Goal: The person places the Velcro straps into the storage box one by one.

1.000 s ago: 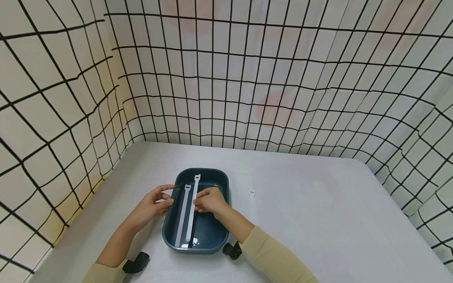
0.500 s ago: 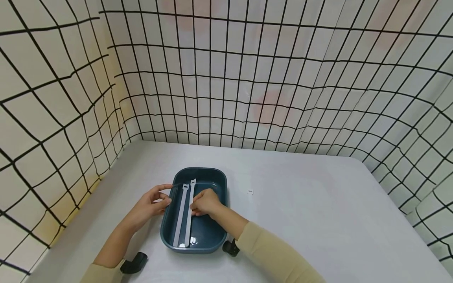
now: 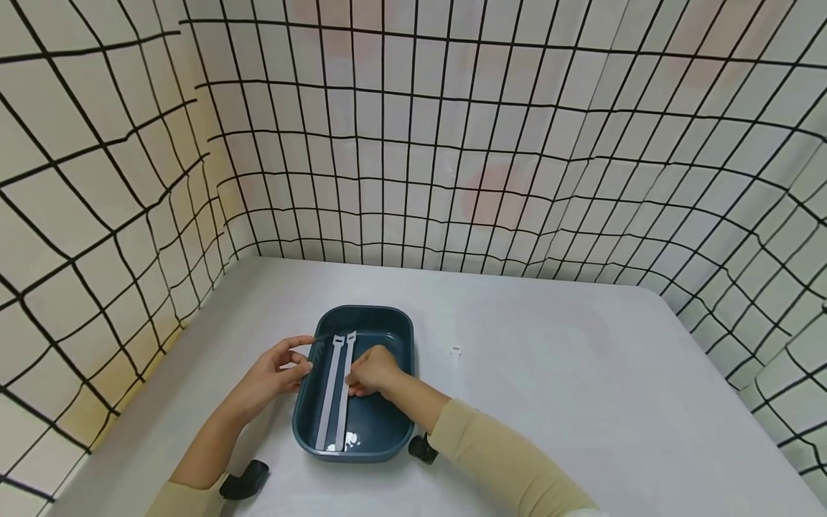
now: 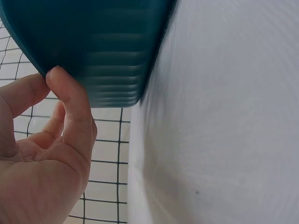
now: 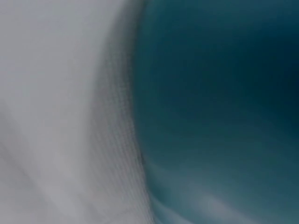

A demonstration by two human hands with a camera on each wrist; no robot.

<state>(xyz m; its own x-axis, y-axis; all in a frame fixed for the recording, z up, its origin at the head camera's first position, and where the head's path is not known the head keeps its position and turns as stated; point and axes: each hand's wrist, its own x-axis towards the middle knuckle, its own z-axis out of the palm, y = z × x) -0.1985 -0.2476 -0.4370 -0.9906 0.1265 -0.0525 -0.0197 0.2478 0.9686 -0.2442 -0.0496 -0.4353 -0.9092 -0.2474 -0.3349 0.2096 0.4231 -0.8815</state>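
A dark blue-green tray (image 3: 390, 454) stands on the table with two long white hook-and-loop cable ties inside. The left cable tie (image 3: 328, 398) lies lengthwise near the tray's left wall. Beside it, almost parallel, is the right cable tie (image 3: 342, 424), its slotted head toward the far end. My right hand (image 3: 375, 370) reaches over the tray's right rim and pinches this tie near its middle; the fingertips are partly hidden. With thumb and a finger, my left hand (image 4: 51, 154) holds the tray's left rim. The right wrist view shows only the blurred tray wall (image 5: 210, 116) and white cloth.
Right of the tray, another white cable tie (image 3: 456, 350) lies on the white table (image 3: 549, 373), its strap hardly standing out. Black wire grid (image 3: 413, 158) encloses the table at the back and sides. A black wrist camera (image 3: 245, 480) sits at the left wrist.
My right hand has moved the right cable tie leftward and down, closer alongside the left one. The left hand keeps its place on the rim. The head view has shifted slightly.
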